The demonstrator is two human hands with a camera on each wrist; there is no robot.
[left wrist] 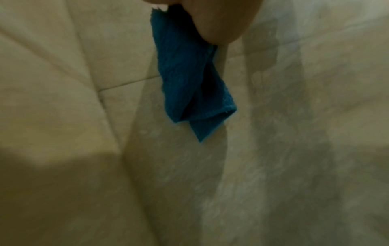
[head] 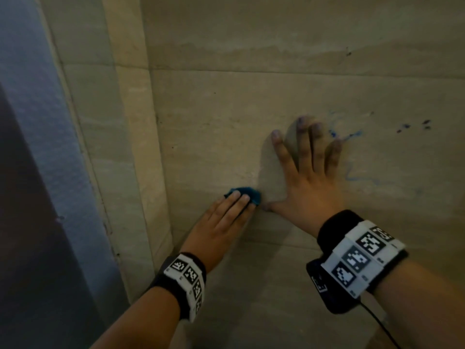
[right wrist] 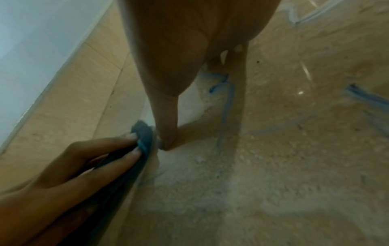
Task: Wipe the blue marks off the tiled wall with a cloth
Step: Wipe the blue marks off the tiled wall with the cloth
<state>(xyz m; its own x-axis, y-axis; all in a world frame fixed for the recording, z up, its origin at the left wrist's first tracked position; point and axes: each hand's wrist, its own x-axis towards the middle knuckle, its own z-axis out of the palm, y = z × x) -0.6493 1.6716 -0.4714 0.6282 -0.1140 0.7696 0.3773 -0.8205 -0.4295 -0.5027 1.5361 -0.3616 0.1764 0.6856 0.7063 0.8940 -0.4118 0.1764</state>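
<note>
A small blue cloth (head: 249,193) (right wrist: 145,139) is bunched against the beige tiled wall (head: 276,96). My left hand (head: 237,199) lays straight fingers over it. In the left wrist view my thumb (left wrist: 219,25) pinches the cloth (left wrist: 185,74), whose free end hangs below. My right hand (head: 307,157) lies flat on the wall just right of the cloth, fingers spread and holding nothing, its thumb (right wrist: 166,138) almost touching the cloth. Blue marks (head: 348,136) (right wrist: 226,93) smear the tile beside my right fingertips. A fainter blue line (head: 362,178) runs lower right, and dark specks (head: 415,125) sit further right.
A wall corner with a narrow tiled return (head: 133,122) stands left of the cloth. Beyond it is a grey-blue panel (head: 37,147). A horizontal grout line (head: 302,71) crosses above the hands. A black cable (head: 377,323) trails from my right wristband.
</note>
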